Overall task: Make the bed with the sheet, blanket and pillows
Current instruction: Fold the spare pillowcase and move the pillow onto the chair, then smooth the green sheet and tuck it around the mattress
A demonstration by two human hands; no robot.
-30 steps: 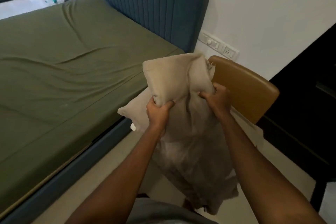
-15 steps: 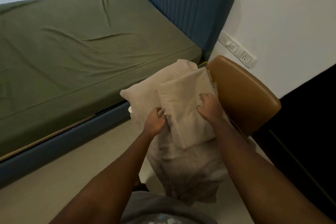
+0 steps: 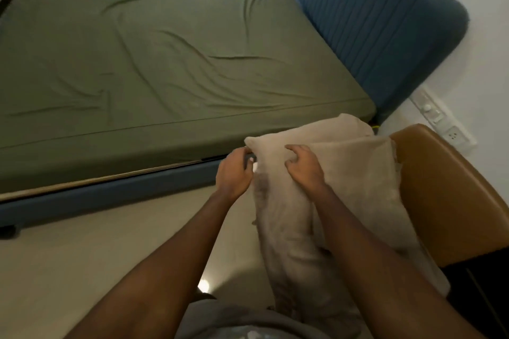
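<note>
2 hands [image 3: 234,170] [image 3: 304,166] grip beige cloth [image 3: 355,173].

Inspection entry: I record the left forearm [image 3: 165,256] and right forearm [image 3: 371,242] bare from the lower frame edge up to the left hand [image 3: 234,173] and right hand [image 3: 304,170]. At bottom centre sits a creased grey garment [image 3: 220,319] bearing a pale, blurred marking [image 3: 250,334]; I cannot tell what kind of garment it is.

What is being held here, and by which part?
A beige pillow: the left hand grips its upper left edge, and the right hand bunches the cover near the top.
</note>
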